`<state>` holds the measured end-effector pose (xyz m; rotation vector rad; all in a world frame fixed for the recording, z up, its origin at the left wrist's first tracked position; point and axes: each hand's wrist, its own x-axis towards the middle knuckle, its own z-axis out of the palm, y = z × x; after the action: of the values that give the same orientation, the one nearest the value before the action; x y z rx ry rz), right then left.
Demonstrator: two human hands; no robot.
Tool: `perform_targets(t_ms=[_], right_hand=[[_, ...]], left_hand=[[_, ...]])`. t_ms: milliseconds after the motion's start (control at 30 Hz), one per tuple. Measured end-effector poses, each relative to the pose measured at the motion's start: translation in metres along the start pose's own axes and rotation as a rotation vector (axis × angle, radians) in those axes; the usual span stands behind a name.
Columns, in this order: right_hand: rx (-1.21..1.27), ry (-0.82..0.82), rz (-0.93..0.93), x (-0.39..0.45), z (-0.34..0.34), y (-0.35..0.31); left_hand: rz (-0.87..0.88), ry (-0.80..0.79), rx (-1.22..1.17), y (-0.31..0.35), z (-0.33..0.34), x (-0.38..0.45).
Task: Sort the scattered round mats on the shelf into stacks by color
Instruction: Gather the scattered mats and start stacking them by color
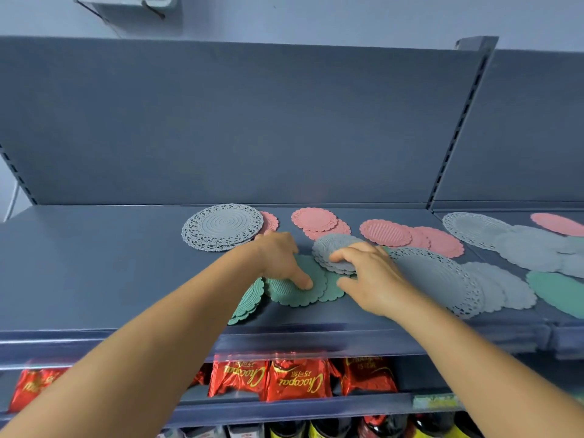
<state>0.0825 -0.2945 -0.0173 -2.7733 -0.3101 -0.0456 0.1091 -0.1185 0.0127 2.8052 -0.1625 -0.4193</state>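
- On the lower shelf, nearest to the camera, lie red snack bags (297, 379), and dark bottles (328, 429) stand under them.
- On the upper shelf (94, 263), near its front edge, a small pile of green mats (249, 300) lies partly under the left forearm.
- The left hand (279, 259) rests on a green mat (301, 286); its thumb presses the mat down, and the other fingers are hidden behind the hand, so their position cannot be told.
- The right hand (369, 276) holds a small stack of gray mats (336, 252), with the fingers curled over the top and the thumb below its edge.
- Just right of this hand lies a big gray lace mat (436, 279), overlapping more gray mats.
- Farther back, a stack of big gray mats (222, 226) lies on the left, and pink mats (316, 219) lie in a row near the back panel.
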Motion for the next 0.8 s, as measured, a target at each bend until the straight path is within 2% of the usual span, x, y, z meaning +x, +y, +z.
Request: perform_targets(t_ms=[67,200,300,400,533,600,700,800], right_hand=[[-0.016,0.034,0.025,-0.001,0.002,0.003],[-0.017,0.061,0.062,-0.002,0.0,0.007],[-0.022,0.056,-0.016,-0.006,-0.001,-0.001],[-0.053,-0.03,-0.116,-0.009,0.001,-0.014],[-0.174,-0.09,-0.167,-0.008,0.0,-0.027],[-0.166,-0.131,-0.174,-0.009,0.0,-0.032],[-0.188,-0.099,-0.182,-0.009,0.001,-0.037],[-0.32,-0.05,-0.189,-0.012,0.007,-0.047]], left_hand=[[-0.001,0.054,-0.092,0.0,0.003,0.002],[0.05,0.261,-0.381,0.002,0.006,0.004],[0.03,0.41,-0.561,-0.003,-0.005,-0.003],[-0.002,0.451,-0.516,-0.019,-0.017,-0.016],[-0.082,0.353,-0.403,-0.05,-0.015,-0.035],[-0.119,0.353,-0.391,-0.064,-0.01,-0.043],[-0.156,0.392,-0.339,-0.077,-0.001,-0.05],[-0.201,0.422,-0.281,-0.089,0.009,-0.051]])
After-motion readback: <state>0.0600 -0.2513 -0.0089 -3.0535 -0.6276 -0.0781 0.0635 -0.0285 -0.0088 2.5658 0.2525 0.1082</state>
